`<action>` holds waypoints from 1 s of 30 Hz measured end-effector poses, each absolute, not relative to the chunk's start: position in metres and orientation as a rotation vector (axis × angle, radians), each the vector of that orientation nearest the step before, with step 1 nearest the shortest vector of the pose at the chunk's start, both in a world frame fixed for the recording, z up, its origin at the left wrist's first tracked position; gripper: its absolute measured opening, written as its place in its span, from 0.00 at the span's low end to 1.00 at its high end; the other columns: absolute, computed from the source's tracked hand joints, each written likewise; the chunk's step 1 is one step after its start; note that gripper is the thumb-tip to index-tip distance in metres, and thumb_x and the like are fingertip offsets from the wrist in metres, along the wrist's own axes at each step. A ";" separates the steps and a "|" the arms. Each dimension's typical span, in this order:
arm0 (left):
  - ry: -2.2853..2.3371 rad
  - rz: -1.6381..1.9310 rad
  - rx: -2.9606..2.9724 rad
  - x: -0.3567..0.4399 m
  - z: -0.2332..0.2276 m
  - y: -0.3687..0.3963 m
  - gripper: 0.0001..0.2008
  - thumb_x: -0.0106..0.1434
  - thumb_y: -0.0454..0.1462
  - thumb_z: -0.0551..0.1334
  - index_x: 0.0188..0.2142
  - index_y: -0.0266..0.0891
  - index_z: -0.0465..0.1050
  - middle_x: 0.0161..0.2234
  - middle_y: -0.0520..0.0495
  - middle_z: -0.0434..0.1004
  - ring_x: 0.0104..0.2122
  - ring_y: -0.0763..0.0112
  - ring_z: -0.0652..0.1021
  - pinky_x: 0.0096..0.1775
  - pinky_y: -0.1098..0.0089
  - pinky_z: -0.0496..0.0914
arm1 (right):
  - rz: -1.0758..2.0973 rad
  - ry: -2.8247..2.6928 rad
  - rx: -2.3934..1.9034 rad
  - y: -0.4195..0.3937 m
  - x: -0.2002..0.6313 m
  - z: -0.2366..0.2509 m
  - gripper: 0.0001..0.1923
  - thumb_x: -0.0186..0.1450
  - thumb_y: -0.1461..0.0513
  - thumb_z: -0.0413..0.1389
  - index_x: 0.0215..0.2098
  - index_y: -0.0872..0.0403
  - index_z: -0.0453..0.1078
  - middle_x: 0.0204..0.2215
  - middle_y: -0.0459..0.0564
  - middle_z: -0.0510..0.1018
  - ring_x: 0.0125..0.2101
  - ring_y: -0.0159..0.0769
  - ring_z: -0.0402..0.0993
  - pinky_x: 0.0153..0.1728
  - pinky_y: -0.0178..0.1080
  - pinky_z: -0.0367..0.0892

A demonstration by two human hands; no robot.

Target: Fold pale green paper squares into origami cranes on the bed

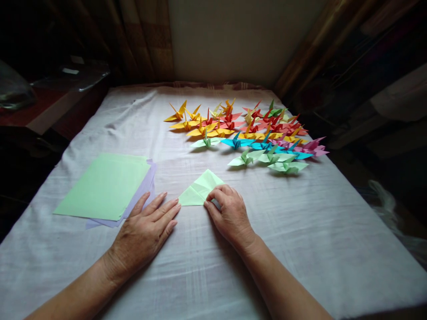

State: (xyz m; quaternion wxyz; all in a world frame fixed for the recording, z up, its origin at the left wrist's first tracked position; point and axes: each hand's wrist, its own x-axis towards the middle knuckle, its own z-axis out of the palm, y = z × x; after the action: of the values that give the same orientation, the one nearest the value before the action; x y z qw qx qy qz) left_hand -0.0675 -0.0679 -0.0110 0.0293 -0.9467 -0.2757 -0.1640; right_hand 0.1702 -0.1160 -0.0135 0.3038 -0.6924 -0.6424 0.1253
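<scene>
A pale green sheet of origami paper [197, 188], folded into a triangle with creases across it, lies on the cloth-covered table between my hands. My right hand [230, 213] pinches its lower right part between thumb and fingers, hiding that corner. Flat on the cloth with fingers stretched out, my left hand [148, 226] has its fingertips at the triangle's left corner. Just left of that hand is a stack of green paper sheets [103, 186], with purple sheets [142, 186] sticking out beneath.
Several folded paper cranes [235, 141] in yellow, red, blue, pink and green stand in rows at the back right. The white tablecloth [187, 275] has wrinkles. A dark red surface [36, 111] with plastic bags stands at the left, and curtains [147, 40] hang behind.
</scene>
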 end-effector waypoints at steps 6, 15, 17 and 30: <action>-0.865 -0.491 -2.890 -0.076 -0.008 -0.067 0.18 0.73 0.41 0.51 0.55 0.43 0.75 0.55 0.48 0.78 0.58 0.49 0.74 0.61 0.45 0.58 | 0.382 -1.683 -1.812 -0.115 0.172 -0.013 0.06 0.62 0.67 0.62 0.30 0.51 0.72 0.34 0.47 0.77 0.37 0.40 0.72 0.40 0.41 0.62; -0.953 -0.482 -2.848 -0.077 -0.005 -0.067 0.19 0.74 0.40 0.49 0.52 0.40 0.77 0.51 0.45 0.81 0.55 0.52 0.76 0.59 0.47 0.61 | 0.507 -1.664 -1.719 -0.114 0.179 -0.016 0.07 0.61 0.70 0.59 0.31 0.51 0.73 0.35 0.48 0.77 0.39 0.39 0.72 0.44 0.41 0.64; -0.947 -0.511 -2.824 -0.081 -0.005 -0.065 0.18 0.73 0.39 0.50 0.52 0.41 0.77 0.50 0.45 0.82 0.55 0.52 0.76 0.59 0.47 0.61 | 0.500 -1.663 -1.716 -0.113 0.180 -0.018 0.07 0.61 0.69 0.59 0.31 0.51 0.73 0.36 0.48 0.77 0.40 0.39 0.72 0.44 0.41 0.64; -0.784 -0.454 -2.942 -0.019 -0.004 -0.079 0.22 0.74 0.46 0.51 0.58 0.37 0.72 0.58 0.43 0.75 0.58 0.54 0.73 0.62 0.52 0.59 | 0.427 -1.650 -1.714 -0.113 0.177 -0.020 0.06 0.61 0.69 0.59 0.31 0.51 0.73 0.34 0.49 0.78 0.39 0.40 0.73 0.44 0.41 0.65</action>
State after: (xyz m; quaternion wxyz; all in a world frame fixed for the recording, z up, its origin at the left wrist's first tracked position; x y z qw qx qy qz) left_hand -0.0185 -0.0790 -0.0043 0.0318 -0.9552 -0.2547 -0.1475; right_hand 0.1775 -0.1129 -0.0202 0.3544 -0.6631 -0.6383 0.1652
